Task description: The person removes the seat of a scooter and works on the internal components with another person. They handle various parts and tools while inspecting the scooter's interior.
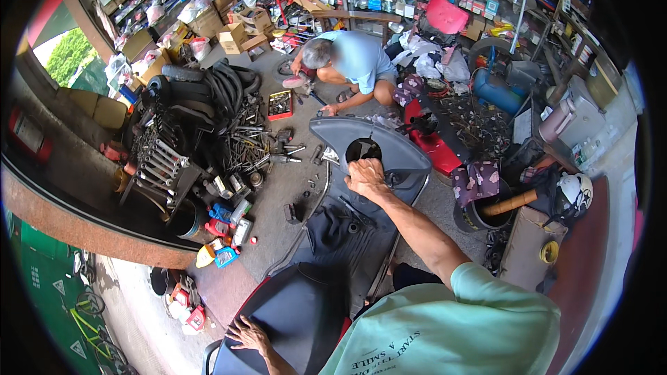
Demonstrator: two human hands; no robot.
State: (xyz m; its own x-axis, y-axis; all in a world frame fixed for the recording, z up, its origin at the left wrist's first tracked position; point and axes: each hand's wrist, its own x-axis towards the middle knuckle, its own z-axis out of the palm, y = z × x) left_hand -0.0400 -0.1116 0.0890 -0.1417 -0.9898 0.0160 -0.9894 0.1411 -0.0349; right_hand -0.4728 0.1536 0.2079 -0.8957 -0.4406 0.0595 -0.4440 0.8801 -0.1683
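A scooter stands below me, its grey front panel (406,154) having a dark round opening (363,149). My right hand (365,179) is at the lower edge of this opening with fingers curled; what they grip is hidden. My left hand (246,337) rests with spread fingers on the black seat (285,298) at the lower left. Between seat and panel lies the dark footboard (347,243), with a black bunched piece (323,229) on it.
A co-worker (354,62) crouches beyond the front panel, hands near the floor. Tyres (187,90), scattered tools (243,146), a wrench rack (163,160) and oil bottles (226,257) lie left. A red panel (445,153), a blue tank (497,90) and bins (472,215) stand right.
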